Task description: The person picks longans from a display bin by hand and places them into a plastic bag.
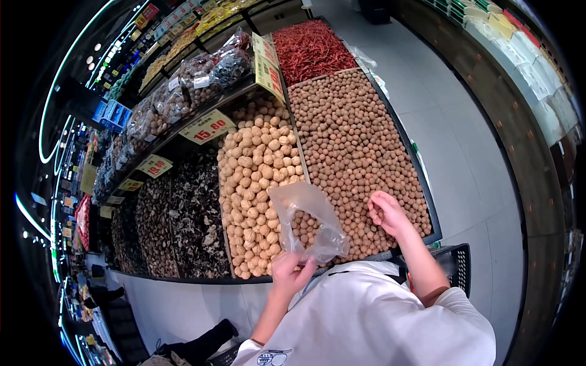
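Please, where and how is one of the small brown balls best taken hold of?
Probably pinch a top-layer small brown ball by opposite sides, coming from above: it is round without any handle, and neighbours crowd its sides. The right hand is at this pile.

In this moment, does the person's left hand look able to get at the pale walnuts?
Probably yes: most of the walnuts lie uncovered beside the left hand. However, its fingers are gripping the plastic bag, so picking one up could be awkward.
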Demonstrator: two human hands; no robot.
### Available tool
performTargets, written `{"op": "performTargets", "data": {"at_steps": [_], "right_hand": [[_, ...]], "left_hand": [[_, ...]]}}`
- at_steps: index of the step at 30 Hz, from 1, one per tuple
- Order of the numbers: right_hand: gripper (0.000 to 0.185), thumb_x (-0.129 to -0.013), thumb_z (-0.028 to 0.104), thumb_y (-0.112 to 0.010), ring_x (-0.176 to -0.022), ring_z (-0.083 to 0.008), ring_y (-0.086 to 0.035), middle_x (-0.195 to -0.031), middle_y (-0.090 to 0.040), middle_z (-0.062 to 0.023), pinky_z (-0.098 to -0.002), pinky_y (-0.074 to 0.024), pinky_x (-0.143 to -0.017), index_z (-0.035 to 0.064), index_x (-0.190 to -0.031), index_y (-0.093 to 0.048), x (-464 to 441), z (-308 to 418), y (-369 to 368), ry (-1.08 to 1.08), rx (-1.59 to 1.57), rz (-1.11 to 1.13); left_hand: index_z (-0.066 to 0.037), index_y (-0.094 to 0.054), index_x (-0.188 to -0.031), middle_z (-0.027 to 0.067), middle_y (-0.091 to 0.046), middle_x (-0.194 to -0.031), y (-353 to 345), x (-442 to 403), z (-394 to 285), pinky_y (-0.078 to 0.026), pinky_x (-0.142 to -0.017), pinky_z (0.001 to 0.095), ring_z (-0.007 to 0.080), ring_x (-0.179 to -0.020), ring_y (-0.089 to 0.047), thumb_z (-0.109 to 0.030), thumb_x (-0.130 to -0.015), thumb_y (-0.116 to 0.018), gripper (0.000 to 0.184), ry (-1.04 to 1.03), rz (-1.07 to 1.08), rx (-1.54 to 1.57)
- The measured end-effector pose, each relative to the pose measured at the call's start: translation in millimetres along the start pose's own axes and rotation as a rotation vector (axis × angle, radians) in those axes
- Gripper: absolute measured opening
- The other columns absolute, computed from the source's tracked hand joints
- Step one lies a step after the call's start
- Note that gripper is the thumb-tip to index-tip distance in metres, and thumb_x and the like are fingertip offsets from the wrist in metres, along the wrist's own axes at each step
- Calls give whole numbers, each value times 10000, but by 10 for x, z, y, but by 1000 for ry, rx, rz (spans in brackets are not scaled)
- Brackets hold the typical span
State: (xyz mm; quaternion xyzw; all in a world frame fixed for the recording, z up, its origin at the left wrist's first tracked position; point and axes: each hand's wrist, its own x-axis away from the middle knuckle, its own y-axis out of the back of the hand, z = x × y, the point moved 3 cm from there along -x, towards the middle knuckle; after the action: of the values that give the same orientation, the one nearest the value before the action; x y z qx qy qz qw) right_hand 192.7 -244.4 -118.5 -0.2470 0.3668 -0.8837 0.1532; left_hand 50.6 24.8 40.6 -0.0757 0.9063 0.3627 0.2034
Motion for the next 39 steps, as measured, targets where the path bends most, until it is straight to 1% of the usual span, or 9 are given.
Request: {"op": "performTargets", "data": {"at_steps": [2, 4, 9, 13, 16, 19, 26, 32, 39], "right_hand": [[140, -985, 199, -641, -577, -110, -557, -798, -620, -17, -235, -433, -505, 67, -1024, -615, -90, -136, 44, -35, 151, -73], [220, -933, 229, -718, -572, -86, -534, -715, -588, 4, -238, -434, -513, 46, -996, -613, -142, -163, 0, 256, 1113, -216], [311, -854, 245, -745, -859, -397, -685, -829, -694, -200, -476, -549, -766, 24, -1036, -624, -32, -55, -356, 215, 1667, -265], [289, -855, 236, -739, -869, -406, -682, -863, -698, -212, -486, -549, -770, 16, -1006, -628, -106, -133, -268, 361, 1736, -228], [225, -886, 213, -712, -770, -310, -698, -842, -703, -159, -417, -550, -685, 15, -962, -636, -174, -162, -128, 264, 1695, -243], [111, -955, 183, -635, -517, -53, -475, -729, -585, 38, -196, -322, -455, 73, -971, -644, -147, -122, -22, 64, 669, -201], [232, -1017, 278, -553, -539, -89, -461, -753, -542, -12, -212, -295, -433, 59, -968, -612, 88, 130, -146, -81, -117, -80], [314, -1000, 311, -634, -562, -89, -506, -641, -560, 26, -244, -422, -511, 32, -856, -633, -123, -68, -69, 70, 871, -166], [216, -886, 257, -681, -795, -332, -698, -832, -710, -130, -455, -553, -697, 79, -1009, -672, -150, -19, -378, 404, 1755, -117]], "left_hand": [[-21, -617, -698, 73, -609, -591, 2, -11, -16, -442, -497, 294, 205, -498, -587, -62, -767, -780, 182, -2, 2, 23], [-23, -614, -695, 71, -607, -587, 11, -11, -31, -443, -496, 292, 202, -497, -587, -59, -769, -779, 184, 1, 6, 23], [-26, -607, -687, 67, -605, -581, 0, 24, -25, -447, -497, 285, 195, -497, -589, -49, -771, -772, 188, 5, 7, 24], [-22, -612, -682, 68, -613, -588, -14, 39, -27, -449, -499, 285, 196, -496, -590, -39, -770, -767, 179, 7, -6, 55], [-21, -614, -668, 73, -599, -576, -13, 53, -30, -442, -480, 302, 212, -488, -586, -51, -763, -781, 194, 17, -27, 63], [-22, -616, -656, 79, -581, -562, -1, 64, -20, -433, -459, 320, 227, -476, -576, -66, -757, -793, 209, 13, -38, 51], [-19, -618, -657, 82, -571, -558, -33, 39, -37, -417, -459, 332, 241, -472, -562, -71, -762, -791, 208, -11, -18, 44], [-19, -626, -666, 84, -573, -561, -61, -1, -83, -417, -463, 339, 251, -474, -564, -71, -765, -791, 199, -23, -7, 66], [-24, -633, -665, 88, -575, -559, -26, 24, -115, -418, -464, 340, 252, -476, -567, -76, -772, -791, 198, -20, -2, 56]]}}
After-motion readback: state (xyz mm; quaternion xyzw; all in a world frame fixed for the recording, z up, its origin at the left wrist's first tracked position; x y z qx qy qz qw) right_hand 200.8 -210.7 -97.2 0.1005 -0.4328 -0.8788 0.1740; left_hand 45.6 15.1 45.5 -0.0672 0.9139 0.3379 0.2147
